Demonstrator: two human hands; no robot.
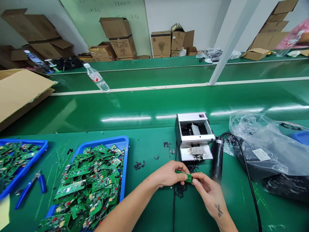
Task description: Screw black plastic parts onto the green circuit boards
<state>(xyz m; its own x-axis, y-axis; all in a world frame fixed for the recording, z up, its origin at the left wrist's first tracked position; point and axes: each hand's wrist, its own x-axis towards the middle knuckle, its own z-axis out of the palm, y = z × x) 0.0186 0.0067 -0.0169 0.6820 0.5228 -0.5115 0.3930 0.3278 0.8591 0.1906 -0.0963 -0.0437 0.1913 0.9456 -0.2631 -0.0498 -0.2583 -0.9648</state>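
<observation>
Circuit-board strip [183, 176], narrow and green, right there at lower centre, pinched between left hand [167, 175] and right hand [208, 196], both gripping it close together, no wide spread at all! Small black plastic bits [139, 165] scattered across green workbench [149, 151], just above and left of the hands. Straight ahead, benchtop metal machine [194, 137], white and silver, open-fronted, only a short way beyond the strip. Hard beside it, black cylindrical tool [218, 158], with black cable [246, 170] curving away toward lower right. Further right, clear plastic bag [263, 145] over dark contents. Over to the left, blue tray [124, 141] heaped with green circuit boards [89, 183], then second blue tray [24, 142] at the left edge, blue-handled pliers [31, 190] lying just below it. Across the green belts, plastic water bottle [96, 77]; along the back wall, cardboard boxes [120, 37]; upper right, co-worker's pink sleeve [293, 33].
</observation>
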